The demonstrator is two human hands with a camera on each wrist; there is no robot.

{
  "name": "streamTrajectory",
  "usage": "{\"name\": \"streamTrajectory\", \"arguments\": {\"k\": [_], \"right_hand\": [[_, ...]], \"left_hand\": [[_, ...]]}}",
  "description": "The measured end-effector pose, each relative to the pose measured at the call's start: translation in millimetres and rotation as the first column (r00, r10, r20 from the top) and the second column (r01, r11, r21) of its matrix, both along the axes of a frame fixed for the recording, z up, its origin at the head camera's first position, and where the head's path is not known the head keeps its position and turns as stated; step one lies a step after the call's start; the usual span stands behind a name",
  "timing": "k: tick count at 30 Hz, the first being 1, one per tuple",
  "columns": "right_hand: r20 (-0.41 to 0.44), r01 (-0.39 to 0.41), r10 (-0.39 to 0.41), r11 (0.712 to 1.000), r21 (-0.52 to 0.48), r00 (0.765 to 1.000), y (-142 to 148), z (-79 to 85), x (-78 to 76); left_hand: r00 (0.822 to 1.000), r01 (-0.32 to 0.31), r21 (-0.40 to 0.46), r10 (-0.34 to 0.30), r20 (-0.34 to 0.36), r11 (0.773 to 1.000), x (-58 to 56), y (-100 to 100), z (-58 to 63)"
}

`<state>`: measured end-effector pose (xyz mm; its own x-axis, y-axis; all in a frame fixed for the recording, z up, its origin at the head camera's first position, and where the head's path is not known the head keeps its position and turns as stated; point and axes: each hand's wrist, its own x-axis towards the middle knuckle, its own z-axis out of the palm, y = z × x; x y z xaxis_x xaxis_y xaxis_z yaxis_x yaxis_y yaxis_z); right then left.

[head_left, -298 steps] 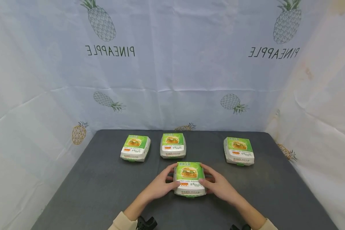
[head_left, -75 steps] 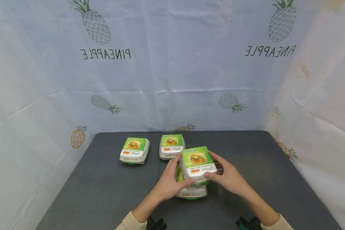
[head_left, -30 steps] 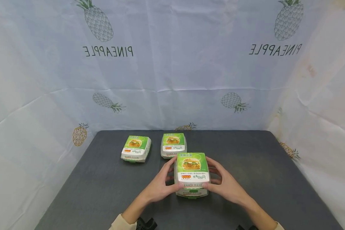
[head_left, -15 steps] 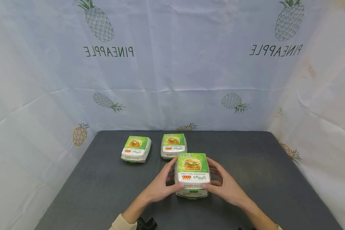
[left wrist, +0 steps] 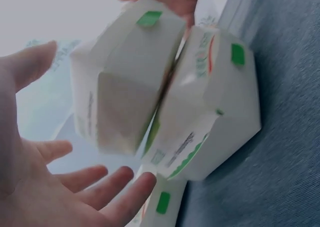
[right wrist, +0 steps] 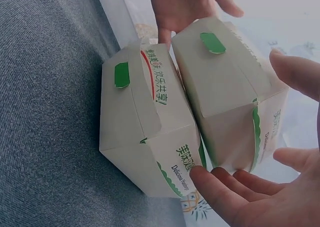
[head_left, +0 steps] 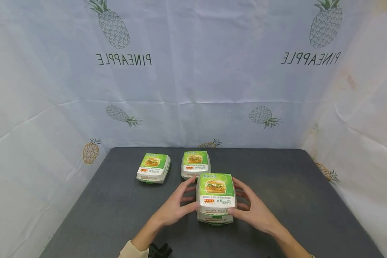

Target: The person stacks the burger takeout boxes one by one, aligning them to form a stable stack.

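Note:
Two burger boxes, green and white with a burger picture, stand stacked near the front middle of the table. The upper burger box [head_left: 216, 188] sits on the lower burger box [head_left: 215, 219], whose top it covers. To the left is my left hand [head_left: 172, 208], its spread fingers off the boxes; the left wrist view shows a gap between fingertips and cardboard. My right hand [head_left: 258, 211] stays close along the right side with loose, spread fingers. In the right wrist view its fingertips lie at or just beside the boxes, and the thumb is apart.
Behind the stack stands another burger box [head_left: 195, 165], with one more burger box [head_left: 153, 168] to its left. All rest on a dark grey table [head_left: 116, 215]. A pale cloth [head_left: 193, 79] printed with pineapples closes in the back and sides.
The burger box from the right back was carried over and set on the front one. Over the last half second my left hand has let go and drawn left; my right fingers have loosened.

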<state>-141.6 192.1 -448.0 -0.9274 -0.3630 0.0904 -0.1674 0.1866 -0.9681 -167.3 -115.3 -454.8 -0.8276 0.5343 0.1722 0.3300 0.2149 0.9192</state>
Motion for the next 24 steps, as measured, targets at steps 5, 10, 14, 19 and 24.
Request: {"name": "streamTrajectory", "arguments": {"k": [5, 10, 14, 19, 24], "right_hand": [[-0.015, -0.001, 0.001, 1.000, 0.002, 1.000, 0, 0.4, 0.3], [0.000, 0.004, -0.004, 1.000, 0.007, 1.000, 0, 1.1, -0.1], [0.001, 0.004, -0.004, 1.000, 0.007, 1.000, 0, 0.3, 0.1], [0.001, 0.011, -0.011, 1.000, 0.005, 1.000, 1, 0.7, 0.0], [0.018, 0.021, -0.022, 1.000, 0.015, 1.000, 2, 2.0, -0.7]], "left_hand": [[0.993, -0.093, 0.037, 0.096, -0.070, 0.995, -8.5, -5, 3.9], [0.942, -0.297, 0.016, 0.295, -0.157, 0.955, -23.5, -4, 4.7], [0.903, -0.381, 0.012, 0.375, -0.210, 0.924, -37.3, -2, 0.4], [0.881, -0.440, -0.107, 0.406, -0.242, 0.892, -54.2, 0, -7.1], [0.901, -0.423, -0.204, 0.386, -0.195, 0.883, -67.8, 5, -10.4]]}}
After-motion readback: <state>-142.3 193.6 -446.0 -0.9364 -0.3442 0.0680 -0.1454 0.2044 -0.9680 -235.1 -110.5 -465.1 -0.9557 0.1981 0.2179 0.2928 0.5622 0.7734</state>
